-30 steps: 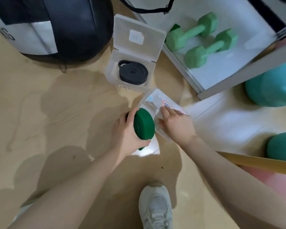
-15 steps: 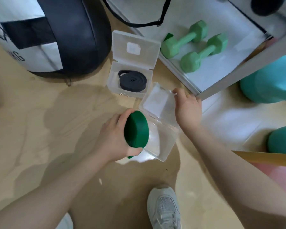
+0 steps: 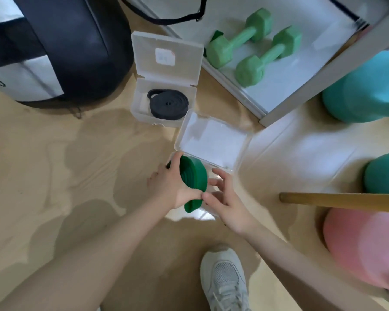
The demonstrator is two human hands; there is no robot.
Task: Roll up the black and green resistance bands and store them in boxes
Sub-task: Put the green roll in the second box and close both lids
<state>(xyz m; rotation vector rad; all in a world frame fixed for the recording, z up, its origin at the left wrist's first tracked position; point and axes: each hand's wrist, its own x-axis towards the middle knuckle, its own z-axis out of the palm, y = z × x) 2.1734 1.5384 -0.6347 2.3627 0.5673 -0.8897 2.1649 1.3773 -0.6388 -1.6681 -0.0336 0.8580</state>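
My left hand (image 3: 170,186) grips the rolled green band (image 3: 193,175) and holds it tilted over the base of the near clear box (image 3: 211,140), whose lid lies open toward the far side. A loose tail of the green band hangs below my thumb. My right hand (image 3: 226,202) sits just right of the roll with its fingers spread, fingertips at the band's edge and over the box base. The rolled black band (image 3: 169,107) lies inside the far clear box (image 3: 166,57), which is open with its lid up.
A big black and white bag (image 3: 54,48) stands at the far left. Two green dumbbells (image 3: 254,48) lie on a white shelf. Teal balls (image 3: 366,90) and a pink one (image 3: 366,248) crowd the right, with a wooden stick (image 3: 339,202). My shoe (image 3: 222,277) is below.
The near box's lid went from shut to fully open. My right hand let go of the lid and came back beside the roll. My left hand carried the green roll over the box base.
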